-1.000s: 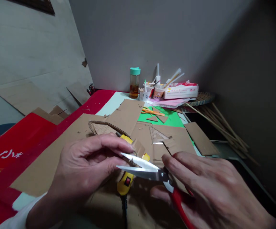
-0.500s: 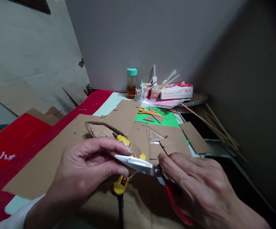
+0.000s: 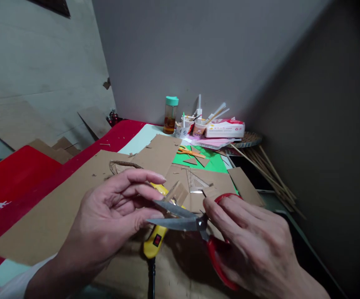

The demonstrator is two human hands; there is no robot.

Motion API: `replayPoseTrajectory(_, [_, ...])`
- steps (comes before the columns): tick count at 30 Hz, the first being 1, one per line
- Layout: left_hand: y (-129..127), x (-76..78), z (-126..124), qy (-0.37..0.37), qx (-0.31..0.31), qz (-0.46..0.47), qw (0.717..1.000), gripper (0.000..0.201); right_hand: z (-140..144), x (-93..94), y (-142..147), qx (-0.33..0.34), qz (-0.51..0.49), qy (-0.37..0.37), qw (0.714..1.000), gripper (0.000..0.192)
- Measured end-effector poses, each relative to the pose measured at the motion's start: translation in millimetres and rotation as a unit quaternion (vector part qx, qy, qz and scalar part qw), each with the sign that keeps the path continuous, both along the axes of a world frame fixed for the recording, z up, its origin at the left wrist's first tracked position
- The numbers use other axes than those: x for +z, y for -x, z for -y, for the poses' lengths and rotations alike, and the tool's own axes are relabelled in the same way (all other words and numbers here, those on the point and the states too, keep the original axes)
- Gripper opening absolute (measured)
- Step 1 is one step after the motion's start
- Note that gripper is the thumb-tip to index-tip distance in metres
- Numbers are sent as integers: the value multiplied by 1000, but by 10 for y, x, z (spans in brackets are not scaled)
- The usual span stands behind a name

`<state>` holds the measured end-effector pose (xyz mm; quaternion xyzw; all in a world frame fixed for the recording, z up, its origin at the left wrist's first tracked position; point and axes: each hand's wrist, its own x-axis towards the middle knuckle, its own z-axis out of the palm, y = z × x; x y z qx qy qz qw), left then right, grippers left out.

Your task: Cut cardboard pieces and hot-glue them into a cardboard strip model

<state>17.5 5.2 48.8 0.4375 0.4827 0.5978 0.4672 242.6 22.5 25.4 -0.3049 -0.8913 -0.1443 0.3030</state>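
My right hand [image 3: 251, 232] grips red-handled scissors [image 3: 195, 224], their blades parted and pointing left. My left hand [image 3: 111, 216] is curled with thumb and fingers around the blade tips. A small cardboard piece [image 3: 179, 193] with a shiny patch is at its fingertips, behind the upper blade. The blades and fingers partly hide where that piece is held. Under the hands lies a yellow glue gun [image 3: 151, 248] with a red switch and black cord, its middle covered by the left fingers and scissors.
Cardboard sheets [image 3: 58, 203] cover the table. Farther off are a clear set square [image 3: 195, 182], orange scissors [image 3: 192, 153] on green paper, a lidded bottle [image 3: 170, 116], filled paper cups [image 3: 199, 129] and a tissue pack [image 3: 225, 129]. Thin sticks [image 3: 270, 178] lie at right.
The scissor blades have opened from nearly closed. My left index finger has lifted and the left fingers have spread somewhat. The view has shifted slightly.
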Motion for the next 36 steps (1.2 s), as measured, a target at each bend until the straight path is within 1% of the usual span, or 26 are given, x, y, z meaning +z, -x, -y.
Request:
replayPoseTrajectory(4, [9,-1,-11,5,-15,10,1000,27,-23,-12,15,-13,15,-39,999,20])
replayPoseTrajectory(6, [22,-7,-19,6,-30,15,999,30,-7,-29,35,-22,12,-57,998,20])
replayPoseTrajectory(7, [29,-13,-22,5,-36,16,999,32,10,-31,48,-18,2,-53,998,21])
replayPoseTrajectory(8, [35,-21,-25,4,-41,16,999,34,31,-25,64,-3,-15,-34,999,21])
replayPoseTrajectory(10, [43,-40,-27,7,-50,17,999,36,72,10,90,31,-68,46,996,15])
replayPoseTrajectory(11, [44,-49,-26,10,-55,18,998,35,83,38,94,32,-103,90,990,13])
replayPoseTrajectory(12, [43,-58,-25,12,-62,18,998,35,83,68,89,16,-139,130,982,14])
replayPoseTrajectory(14, [39,-68,-24,15,-77,21,997,32,35,116,42,-48,-195,178,963,24])
replayPoseTrajectory(15, [38,-71,-25,13,-82,22,996,31,-13,124,1,-87,-201,188,957,27])
replayPoseTrajectory(17, [43,-73,-30,7,-87,23,996,27,-142,99,-102,-146,-145,202,958,30])
replayPoseTrajectory(18, [49,-73,-34,5,-89,23,996,26,-211,66,-154,-196,-94,194,957,28])
replayPoseTrajectory(20, [67,-73,-41,6,-105,12,994,22,-335,-26,-243,-313,15,163,936,19])
replayPoseTrajectory(21, [77,-74,-43,7,-111,5,994,20,-382,-77,-275,-331,37,163,929,14])
replayPoseTrajectory(22, [85,-76,-43,7,-114,-2,993,19,-420,-127,-297,-342,55,165,923,14])
replayPoseTrajectory(26, [122,-96,-48,-15,-102,-37,994,14,-508,-281,-324,-338,75,191,918,17])
replayPoseTrajectory(29, [168,-129,-69,-48,-129,-80,987,16,-540,-296,-310,-317,67,211,922,14])
replayPoseTrajectory(31, [201,-153,-88,-63,-141,-112,982,19,-517,-226,-279,-289,39,226,929,18])
replayPoseTrajectory(33, [218,-173,-104,-72,-153,-144,975,21,-432,-99,-220,-243,1,253,936,23])
replayPoseTrajectory(35, [206,-180,-116,-88,-174,-189,962,24,-294,46,-132,-167,-34,313,935,28])
replayPoseTrajectory(36, [187,-177,-119,-104,-185,-217,953,24,-218,109,-81,-111,-60,354,927,31])
